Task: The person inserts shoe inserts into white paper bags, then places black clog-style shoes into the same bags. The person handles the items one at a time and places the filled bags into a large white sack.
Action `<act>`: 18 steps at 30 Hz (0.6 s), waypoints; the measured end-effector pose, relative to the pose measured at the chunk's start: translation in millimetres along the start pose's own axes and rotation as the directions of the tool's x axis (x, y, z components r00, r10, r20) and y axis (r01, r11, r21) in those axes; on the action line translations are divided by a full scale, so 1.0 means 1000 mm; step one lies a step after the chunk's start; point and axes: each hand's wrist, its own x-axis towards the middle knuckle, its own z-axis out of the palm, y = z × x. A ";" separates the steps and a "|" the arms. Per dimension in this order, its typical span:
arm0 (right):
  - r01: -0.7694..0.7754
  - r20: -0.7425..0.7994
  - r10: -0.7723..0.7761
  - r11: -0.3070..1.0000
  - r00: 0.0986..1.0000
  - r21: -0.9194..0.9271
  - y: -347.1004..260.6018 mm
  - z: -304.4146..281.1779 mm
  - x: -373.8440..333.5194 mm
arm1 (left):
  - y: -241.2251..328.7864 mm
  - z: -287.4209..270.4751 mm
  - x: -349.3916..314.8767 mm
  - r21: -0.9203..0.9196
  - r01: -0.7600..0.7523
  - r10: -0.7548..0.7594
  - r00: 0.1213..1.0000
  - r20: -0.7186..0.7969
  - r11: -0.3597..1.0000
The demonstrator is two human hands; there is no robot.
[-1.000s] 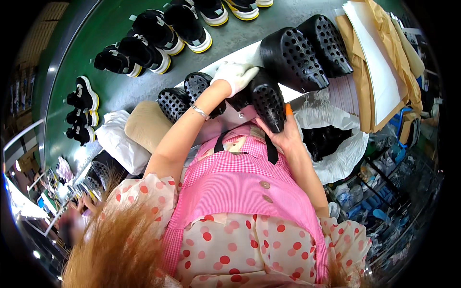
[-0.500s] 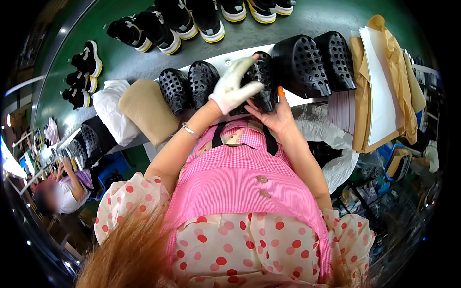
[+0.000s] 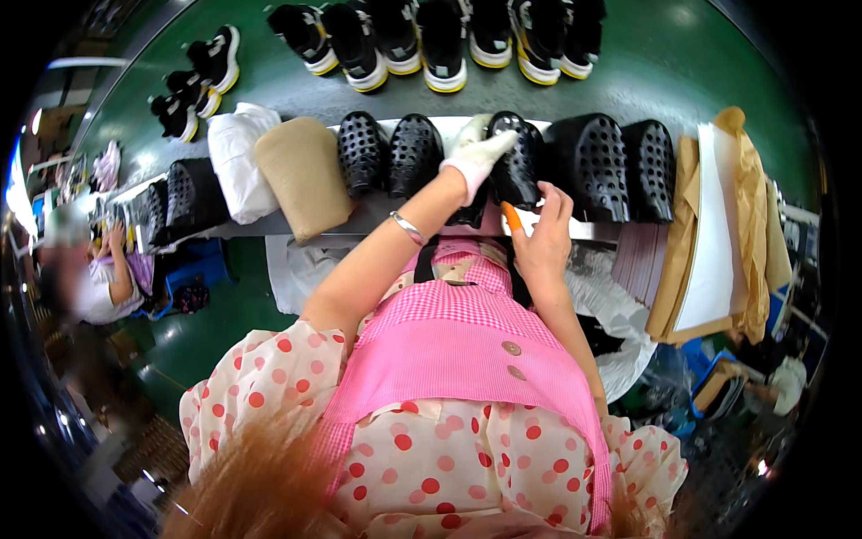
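Observation:
My left hand (image 3: pixel 476 160), in a white glove, wraps around a black clog (image 3: pixel 515 175) full of round holes, its thumb laid across the upper part. Under the left wrist another black piece (image 3: pixel 469 216) shows only in part. My right hand (image 3: pixel 545 241) is bare except for an orange finger cover. Its fingers are apart at the near end of the same clog, palm turned down. To the left stand two more black clogs (image 3: pixel 361 162) (image 3: pixel 415 160); to the right are a larger one (image 3: pixel 590 171) and a narrower one (image 3: pixel 648 171).
Black sneakers (image 3: pixel 444 40) with white-and-yellow soles line the far side of the green table (image 3: pixel 260 54); more stand at the left. A beige padded form (image 3: pixel 303 175) and a white wrapped bundle (image 3: pixel 242 171) lie left. Brown paper and white sheets (image 3: pixel 709 234) are stacked right. A co-worker (image 3: pixel 99 269) sits far left.
My left hand's outstretched fingers have closed around the clog. The right hand has turned from below the clog to palm down at its near end. The whole view has shifted.

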 end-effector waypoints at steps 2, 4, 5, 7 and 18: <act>0.051 -0.024 -0.050 0.999 0.998 0.009 0.007 0.001 -0.002 | 0.015 0.005 -0.014 -0.339 0.067 -0.035 0.994 0.101 0.939; 0.149 -0.061 -0.147 0.989 0.987 0.021 0.003 -0.010 -0.003 | 0.023 0.006 -0.025 -0.646 0.158 -0.045 0.981 0.188 0.747; 0.202 -0.091 -0.199 0.979 0.976 0.030 -0.002 -0.018 -0.001 | 0.029 0.005 -0.030 -0.663 0.116 0.023 0.980 0.198 0.740; 0.266 -0.151 -0.258 0.963 0.954 0.038 -0.015 -0.030 0.005 | 0.041 0.003 -0.040 -0.651 0.036 0.094 0.982 0.164 0.759; 0.358 0.152 -0.385 0.916 0.910 0.180 -0.093 -0.008 0.063 | 0.069 -0.082 -0.045 -0.394 -0.074 0.027 0.992 -0.124 0.916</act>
